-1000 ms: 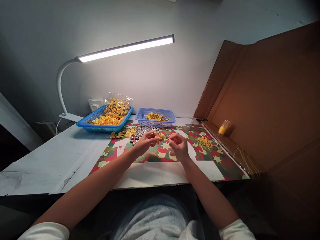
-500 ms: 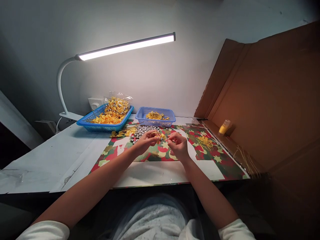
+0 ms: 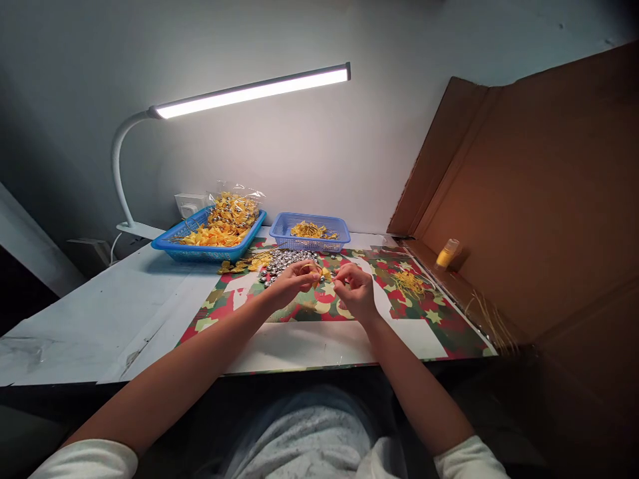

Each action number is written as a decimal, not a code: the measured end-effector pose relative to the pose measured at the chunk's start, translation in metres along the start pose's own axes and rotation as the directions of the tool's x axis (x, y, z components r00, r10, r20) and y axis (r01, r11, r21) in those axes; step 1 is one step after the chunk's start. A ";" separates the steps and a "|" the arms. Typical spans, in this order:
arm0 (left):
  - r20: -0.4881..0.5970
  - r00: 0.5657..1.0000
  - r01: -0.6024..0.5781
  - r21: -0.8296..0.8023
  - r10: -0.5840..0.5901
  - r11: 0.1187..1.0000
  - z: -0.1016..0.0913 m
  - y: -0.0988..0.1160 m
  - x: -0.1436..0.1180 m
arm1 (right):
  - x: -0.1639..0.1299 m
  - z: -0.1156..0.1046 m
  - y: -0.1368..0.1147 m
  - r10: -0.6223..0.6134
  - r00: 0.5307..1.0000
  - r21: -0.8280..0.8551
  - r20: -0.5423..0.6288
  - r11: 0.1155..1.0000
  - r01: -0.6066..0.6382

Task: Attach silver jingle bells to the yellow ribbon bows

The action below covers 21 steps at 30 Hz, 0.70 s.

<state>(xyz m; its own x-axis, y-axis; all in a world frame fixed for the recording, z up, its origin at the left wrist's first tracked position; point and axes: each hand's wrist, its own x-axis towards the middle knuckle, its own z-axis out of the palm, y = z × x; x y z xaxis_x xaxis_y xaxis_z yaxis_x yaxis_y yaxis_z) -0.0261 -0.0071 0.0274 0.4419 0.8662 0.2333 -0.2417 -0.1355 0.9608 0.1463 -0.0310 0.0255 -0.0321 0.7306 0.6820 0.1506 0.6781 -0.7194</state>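
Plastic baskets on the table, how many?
2: a bright blue basket at back left, a periwinkle basket to its right. Any nested underneath would be hidden.

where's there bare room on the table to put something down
Most room: the white tabletop between the blue basket and the left forearm; less on the white strip between forearms. Crowded: just beyond the left hand, silver beads, yellow petals, lilac basket.

Spreads flat as a white table [image 3: 80, 319], partly covered by a red-and-green star-patterned sheet [image 3: 456, 332]. Carries at the back a bright-blue plastic basket [image 3: 200, 255] and a periwinkle plastic basket [image 3: 309, 245]. Bears, on the sheet, round silver beads [image 3: 285, 263], yellow petal-like pieces [image 3: 240, 265] and thin yellow strands [image 3: 409, 284].
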 end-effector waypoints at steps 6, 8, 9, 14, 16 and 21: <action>0.014 1.000 0.008 0.003 -0.008 1.000 0.002 0.002 -0.002 | 0.000 -0.002 -0.002 -0.084 0.995 -0.065 0.054 0.994 0.088; 0.016 1.000 0.013 0.007 -0.014 1.000 0.002 0.003 -0.002 | 0.000 -0.002 -0.002 -0.077 0.996 -0.068 0.048 0.994 0.080; 0.018 1.000 0.015 0.005 -0.015 1.000 0.002 0.003 -0.002 | 0.000 -0.002 -0.002 -0.070 0.997 -0.061 0.041 0.995 0.073; 0.026 1.000 0.013 -0.024 -0.012 1.000 0.001 0.001 -0.001 | 0.000 -0.001 -0.001 -0.055 0.998 -0.017 0.015 0.998 0.055; 0.029 1.000 0.006 -0.028 -0.006 1.000 0.000 -0.001 0.000 | 0.000 -0.001 -0.001 -0.053 0.999 -0.015 0.008 0.998 0.053; 0.020 1.000 0.008 -0.012 -0.008 1.000 0.001 0.000 0.000 | 0.000 0.000 -0.001 -0.026 1.000 -0.022 -0.001 0.999 0.026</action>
<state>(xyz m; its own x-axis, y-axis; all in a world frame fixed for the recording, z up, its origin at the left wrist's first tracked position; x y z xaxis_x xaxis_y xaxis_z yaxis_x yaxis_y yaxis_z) -0.0256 -0.0078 0.0272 0.4608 0.8576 0.2286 -0.2487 -0.1224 0.9608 0.1464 -0.0316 0.0261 -0.0347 0.7125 0.7008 0.1714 0.6951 -0.6982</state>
